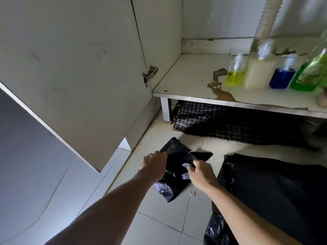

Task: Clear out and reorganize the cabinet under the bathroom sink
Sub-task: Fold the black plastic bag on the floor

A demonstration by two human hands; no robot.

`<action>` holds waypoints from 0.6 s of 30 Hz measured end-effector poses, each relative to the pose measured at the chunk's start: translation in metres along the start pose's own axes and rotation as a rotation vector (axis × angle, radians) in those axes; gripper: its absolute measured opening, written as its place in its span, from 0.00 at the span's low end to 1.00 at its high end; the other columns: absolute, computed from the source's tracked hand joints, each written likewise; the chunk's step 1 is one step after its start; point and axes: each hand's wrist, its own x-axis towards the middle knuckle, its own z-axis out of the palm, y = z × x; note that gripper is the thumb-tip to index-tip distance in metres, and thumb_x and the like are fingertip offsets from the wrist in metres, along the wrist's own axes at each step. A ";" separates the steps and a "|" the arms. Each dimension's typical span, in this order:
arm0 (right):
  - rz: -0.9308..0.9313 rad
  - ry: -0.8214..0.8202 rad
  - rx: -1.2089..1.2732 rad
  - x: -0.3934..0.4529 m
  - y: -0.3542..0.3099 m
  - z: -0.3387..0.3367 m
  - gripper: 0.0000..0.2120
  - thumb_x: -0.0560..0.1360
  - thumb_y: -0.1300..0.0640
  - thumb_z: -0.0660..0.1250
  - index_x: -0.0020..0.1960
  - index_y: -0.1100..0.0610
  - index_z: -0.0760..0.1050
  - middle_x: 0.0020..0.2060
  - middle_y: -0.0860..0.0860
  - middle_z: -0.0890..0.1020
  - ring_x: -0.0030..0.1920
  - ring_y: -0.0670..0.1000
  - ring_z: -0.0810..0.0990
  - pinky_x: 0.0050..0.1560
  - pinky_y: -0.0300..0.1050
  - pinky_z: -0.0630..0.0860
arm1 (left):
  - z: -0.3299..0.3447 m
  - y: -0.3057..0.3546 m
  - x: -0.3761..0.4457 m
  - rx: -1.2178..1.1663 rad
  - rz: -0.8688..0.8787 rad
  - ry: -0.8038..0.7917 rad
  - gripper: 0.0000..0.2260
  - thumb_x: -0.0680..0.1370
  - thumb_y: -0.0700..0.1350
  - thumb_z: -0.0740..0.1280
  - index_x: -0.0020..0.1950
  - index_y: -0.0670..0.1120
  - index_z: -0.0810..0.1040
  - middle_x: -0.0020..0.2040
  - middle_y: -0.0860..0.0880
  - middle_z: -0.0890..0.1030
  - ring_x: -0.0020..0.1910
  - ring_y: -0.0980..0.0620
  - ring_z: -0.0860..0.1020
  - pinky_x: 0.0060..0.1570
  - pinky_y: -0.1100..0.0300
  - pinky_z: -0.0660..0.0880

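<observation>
Here, low over the floor tiles, both hands work one bag.
Left hand (155,164): fingers curled round the upper left edge of the bag, gripping it.
Right hand (201,171): fingers and thumb pinching the bag's right side; the two hands are close, with bag plastic between them.
Bag (174,181): small, black, crumpled plastic; its lower end hangs below the hands, towards the floor (159,225).
Right of the right hand: a larger black sheet (265,191) spread on the tiles, near the wrist.
Beyond the hands: a dark checked mat (221,121) lies half under the cabinet base.
Shelf (185,82): above and beyond the hands, white, with brown peeled patches near its front edge.
Bottles: four in a row at the shelf's right, namely yellow (234,77), cream (258,73), blue (283,76), green (311,75); blurred.
Hose (267,20): ribbed, pale, coming down behind the cream bottle.
Door (70,68): swung open, up and left of the left hand; hinge (149,75) at its inner edge.
</observation>
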 end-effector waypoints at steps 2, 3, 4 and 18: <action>-0.040 0.082 0.052 -0.005 -0.011 -0.027 0.14 0.79 0.57 0.58 0.35 0.56 0.66 0.33 0.50 0.72 0.41 0.55 0.74 0.39 0.42 0.67 | -0.025 0.002 -0.005 -0.047 0.000 0.105 0.14 0.76 0.34 0.57 0.59 0.45 0.71 0.51 0.42 0.79 0.50 0.41 0.80 0.44 0.53 0.73; -0.062 0.130 0.073 -0.010 -0.018 -0.043 0.11 0.80 0.57 0.59 0.39 0.58 0.69 0.36 0.51 0.75 0.44 0.55 0.75 0.41 0.43 0.68 | -0.038 0.004 -0.008 -0.071 -0.003 0.152 0.15 0.75 0.34 0.57 0.60 0.46 0.70 0.50 0.42 0.80 0.50 0.40 0.80 0.44 0.53 0.73; -0.085 0.175 0.078 -0.016 -0.023 -0.060 0.10 0.80 0.57 0.59 0.41 0.58 0.71 0.38 0.52 0.76 0.45 0.55 0.75 0.41 0.41 0.66 | -0.052 0.006 -0.011 -0.097 -0.012 0.194 0.17 0.74 0.35 0.58 0.61 0.46 0.68 0.51 0.43 0.80 0.50 0.40 0.80 0.45 0.52 0.74; -0.448 0.657 0.156 -0.190 -0.064 -0.311 0.12 0.79 0.53 0.62 0.47 0.61 0.77 0.34 0.52 0.80 0.31 0.47 0.75 0.28 0.34 0.67 | -0.256 0.089 -0.135 -0.570 0.142 0.683 0.29 0.75 0.38 0.61 0.72 0.59 0.61 0.59 0.48 0.73 0.53 0.45 0.76 0.44 0.56 0.71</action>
